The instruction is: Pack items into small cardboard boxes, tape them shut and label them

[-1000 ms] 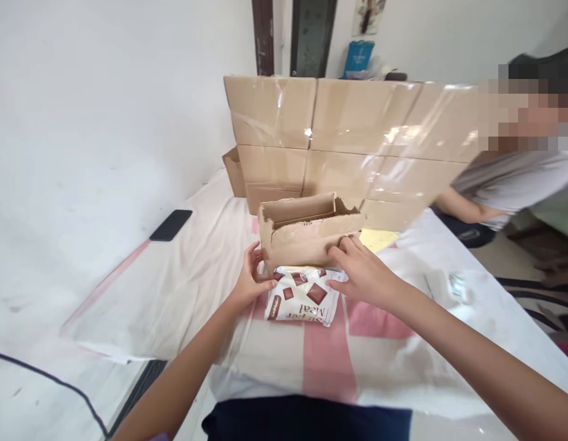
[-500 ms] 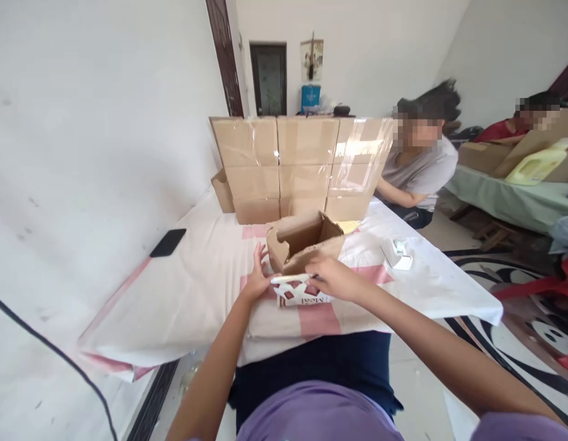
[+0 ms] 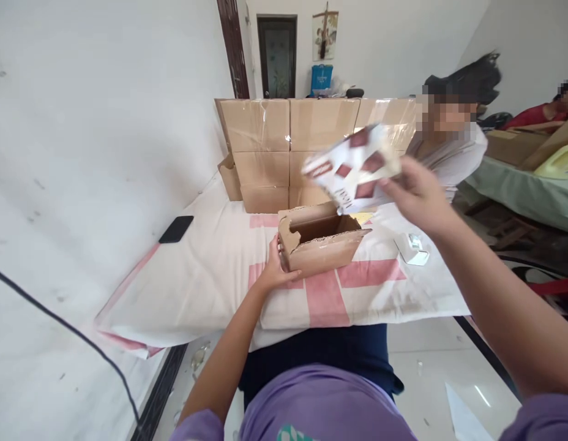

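Observation:
A small open-topped cardboard box [image 3: 327, 254] with ragged upper edges stands on the cloth-covered table in front of me. My left hand [image 3: 276, 268] grips its near left corner, the thumb along the front and the fingers at the side. Raised above the right part of the box, my right hand [image 3: 419, 193] pinches a white printed carton [image 3: 351, 170] with dark red diamond shapes by its right end. The carton is tilted and slightly blurred, and its lettering is only partly legible. The bottom of the box is hidden.
Stacked, taped cardboard boxes [image 3: 261, 165] rise behind. A black flat object [image 3: 176, 229] lies on the left of the tablecloth [image 3: 210, 263], a small white box [image 3: 411, 250] on the right. One person [image 3: 463, 147] is beyond the stack; another [image 3: 541, 116] sits at a farther table.
My right hand has lifted the printed carton from in front of the box, up and to the right. My left hand has gone from the carton's left end to the box corner.

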Motion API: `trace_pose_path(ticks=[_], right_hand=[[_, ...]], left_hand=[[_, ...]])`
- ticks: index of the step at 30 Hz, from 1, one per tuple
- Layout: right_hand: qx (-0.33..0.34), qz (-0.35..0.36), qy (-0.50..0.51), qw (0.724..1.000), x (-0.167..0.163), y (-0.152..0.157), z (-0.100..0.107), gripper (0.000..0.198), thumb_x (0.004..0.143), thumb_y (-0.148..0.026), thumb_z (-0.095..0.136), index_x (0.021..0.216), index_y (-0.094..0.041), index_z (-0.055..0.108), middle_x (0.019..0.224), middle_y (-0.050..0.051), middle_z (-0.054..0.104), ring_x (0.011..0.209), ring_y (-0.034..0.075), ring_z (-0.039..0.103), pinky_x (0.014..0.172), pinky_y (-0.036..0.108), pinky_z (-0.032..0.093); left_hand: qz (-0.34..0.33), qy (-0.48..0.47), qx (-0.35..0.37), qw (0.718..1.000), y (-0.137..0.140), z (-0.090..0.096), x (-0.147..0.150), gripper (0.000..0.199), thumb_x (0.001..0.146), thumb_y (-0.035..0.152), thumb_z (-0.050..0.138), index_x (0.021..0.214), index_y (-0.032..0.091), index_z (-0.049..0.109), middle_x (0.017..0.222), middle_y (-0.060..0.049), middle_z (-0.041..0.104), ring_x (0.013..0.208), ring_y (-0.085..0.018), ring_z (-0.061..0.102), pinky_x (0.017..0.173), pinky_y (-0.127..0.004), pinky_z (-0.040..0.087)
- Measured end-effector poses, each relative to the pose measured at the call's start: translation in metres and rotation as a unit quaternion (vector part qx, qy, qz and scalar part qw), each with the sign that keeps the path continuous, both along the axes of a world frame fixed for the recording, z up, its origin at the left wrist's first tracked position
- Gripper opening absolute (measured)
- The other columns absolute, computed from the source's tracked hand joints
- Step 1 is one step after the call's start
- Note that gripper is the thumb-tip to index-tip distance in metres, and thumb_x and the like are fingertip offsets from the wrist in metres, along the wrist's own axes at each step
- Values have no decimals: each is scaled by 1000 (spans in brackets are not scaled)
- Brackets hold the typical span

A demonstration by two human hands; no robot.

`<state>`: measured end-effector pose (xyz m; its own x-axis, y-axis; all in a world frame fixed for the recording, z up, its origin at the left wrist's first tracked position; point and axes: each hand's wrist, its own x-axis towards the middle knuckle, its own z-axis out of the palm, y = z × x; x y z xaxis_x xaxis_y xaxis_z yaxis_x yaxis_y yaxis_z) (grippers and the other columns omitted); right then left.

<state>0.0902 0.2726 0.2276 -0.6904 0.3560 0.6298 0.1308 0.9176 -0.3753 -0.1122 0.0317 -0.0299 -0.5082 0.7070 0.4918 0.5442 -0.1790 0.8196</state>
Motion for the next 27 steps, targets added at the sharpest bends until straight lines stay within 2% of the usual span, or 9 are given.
trace_pose_path(ticks=[3,5,9,11,14,16,21,24,27], right_hand=[[26,155,-221,962,-42,-14,-27,26,97,-28,53,93,-16,76,92,10,76,84,19,68,77,37,47],[29,179,-326,928,-63,-22,-50,17,86,-13,62,76,-17,75,77,7,75,73,19,67,73,34,48],[5,217,-367,905,-73,-25,-74,23,83,-9,60,79,-22,80,86,7,79,80,24,72,79,37,52],[-31,253,-300,919,-58,-17,-74,24,89,-18,59,93,-24,81,99,5,80,90,25,73,86,38,54],[-107,224,10,969,-22,0,-85,26,96,-37,60,112,-26,77,119,5,76,114,25,69,104,40,50],[-162,165,194,953,-2,8,-108,33,99,-45,59,123,-26,73,131,8,71,128,25,62,112,41,45],[-304,189,156,921,-5,-4,-187,72,102,-69,22,109,-25,78,137,8,68,134,30,56,119,51,39],[-264,182,245,915,-18,-21,-206,81,100,-72,13,99,-26,80,126,8,71,130,31,58,119,54,36],[-198,155,266,930,-15,-30,-206,73,100,-71,20,100,-28,79,114,7,74,123,31,58,116,56,37]], left_hand=[[-15,-21,-9,1000,-5,1,-3,132,70,49,86,160,29,-9,168,-20,5,156,-38,18,124,-57,27],[-21,-15,-2,1000,-7,0,-5,132,69,47,88,161,30,-6,167,-19,10,156,-38,19,124,-57,27],[-34,-11,5,999,-7,-1,-6,131,70,44,88,161,32,-5,167,-18,12,156,-38,19,125,-54,28],[-39,-17,0,999,-7,-1,-7,131,70,45,88,161,33,-6,167,-17,10,156,-38,18,125,-56,27],[-40,-24,1,999,-9,-2,-8,131,70,47,88,160,35,-6,167,-17,7,157,-39,14,125,-59,25],[-35,-23,1,999,-11,0,-9,130,69,46,89,160,36,-3,166,-15,9,157,-38,12,125,-58,27],[-40,-10,-3,999,-14,9,-9,128,63,45,93,160,34,10,159,-15,19,154,-39,23,123,-55,33],[-36,-60,13,997,-14,16,-6,123,63,48,92,158,33,14,160,-16,23,150,-38,30,119,-53,38],[-39,-147,42,988,-12,20,0,108,66,60,86,152,28,28,153,-16,40,142,-36,43,115,-49,41]])
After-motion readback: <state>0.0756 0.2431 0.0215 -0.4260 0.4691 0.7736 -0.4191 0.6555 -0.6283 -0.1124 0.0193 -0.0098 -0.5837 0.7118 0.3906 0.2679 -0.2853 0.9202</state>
